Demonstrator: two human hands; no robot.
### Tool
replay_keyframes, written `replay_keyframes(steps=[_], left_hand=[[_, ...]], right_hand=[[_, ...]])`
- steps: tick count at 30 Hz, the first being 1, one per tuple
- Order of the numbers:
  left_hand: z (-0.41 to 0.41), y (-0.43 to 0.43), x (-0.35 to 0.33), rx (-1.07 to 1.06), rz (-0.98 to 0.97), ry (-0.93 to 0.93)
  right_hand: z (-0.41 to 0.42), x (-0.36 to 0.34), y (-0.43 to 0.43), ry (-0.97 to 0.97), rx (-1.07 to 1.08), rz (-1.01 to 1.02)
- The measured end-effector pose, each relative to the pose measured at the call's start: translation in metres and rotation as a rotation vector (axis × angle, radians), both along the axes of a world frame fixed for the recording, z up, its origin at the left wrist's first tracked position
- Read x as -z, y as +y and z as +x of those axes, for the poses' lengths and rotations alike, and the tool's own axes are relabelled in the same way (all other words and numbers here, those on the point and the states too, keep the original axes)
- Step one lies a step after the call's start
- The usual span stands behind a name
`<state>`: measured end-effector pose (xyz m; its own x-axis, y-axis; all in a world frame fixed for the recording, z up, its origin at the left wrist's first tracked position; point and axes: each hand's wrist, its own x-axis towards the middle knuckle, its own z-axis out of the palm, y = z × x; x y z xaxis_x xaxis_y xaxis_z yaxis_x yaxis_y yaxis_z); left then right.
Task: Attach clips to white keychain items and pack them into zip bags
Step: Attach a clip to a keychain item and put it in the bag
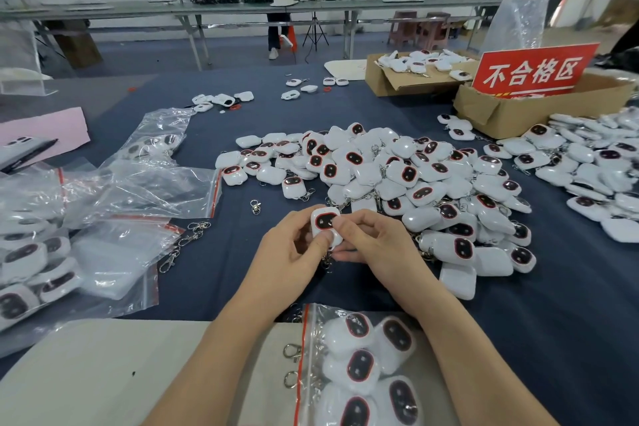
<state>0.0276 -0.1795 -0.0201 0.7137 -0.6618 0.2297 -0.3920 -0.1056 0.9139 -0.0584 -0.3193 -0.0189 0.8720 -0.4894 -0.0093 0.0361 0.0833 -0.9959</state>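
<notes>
Near desk edge, mid-scene, left hand & right hand pinched one white keychain item, fingers curled round it. Risk: clip below might slip off if not fully hooked.

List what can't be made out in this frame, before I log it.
1. Head view: clip under the held keychain, hidden by the left hand and right hand; attached or not, unclear.
2. Head view: nearest zip bag, cut off by the bottom edge; contents uncountable.
3. Head view: left bags, cut by the left edge; glare blurs contents.
</notes>
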Motion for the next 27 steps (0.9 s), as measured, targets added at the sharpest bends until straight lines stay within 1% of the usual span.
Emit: replay_keyframes(steps=[10,12,16,19,24,27], left_hand=[[0.0008,-0.0017,0.0001,-0.004,0.008,-0.021],[-0.0004,-0.0020,-0.0005,0.024,-0.024,-0.019],[-0.0014,-0.0017,0.0012,0.088,-0.053,0.008],[-0.0007,-0.0030,0.0043,0.041,-0.025,-0.025],[0.0039,-0.0051,0.0054,-0.036,0.026,-0.074],[0.0049,-0.0039,0.0060,-0.048,0.023,-0.092]], right_hand=[[-0.0018,-0.0006,0.0001,-0.004,0.017,-0.001],[-0.0011,-0.0009,0.0010,-0.003,0.037,-0.012],[0.0013,-0.0013,0.0028,-0.041,0.078,0.042],[-0.0011,-0.0022,0.0051,-0.028,0.000,-0.020],[-0.0057,-0.0051,0.0032,-0.088,-0.171,0.065],[-0.0069,-0.0048,0.0037,-0.090,-0.186,0.026]])
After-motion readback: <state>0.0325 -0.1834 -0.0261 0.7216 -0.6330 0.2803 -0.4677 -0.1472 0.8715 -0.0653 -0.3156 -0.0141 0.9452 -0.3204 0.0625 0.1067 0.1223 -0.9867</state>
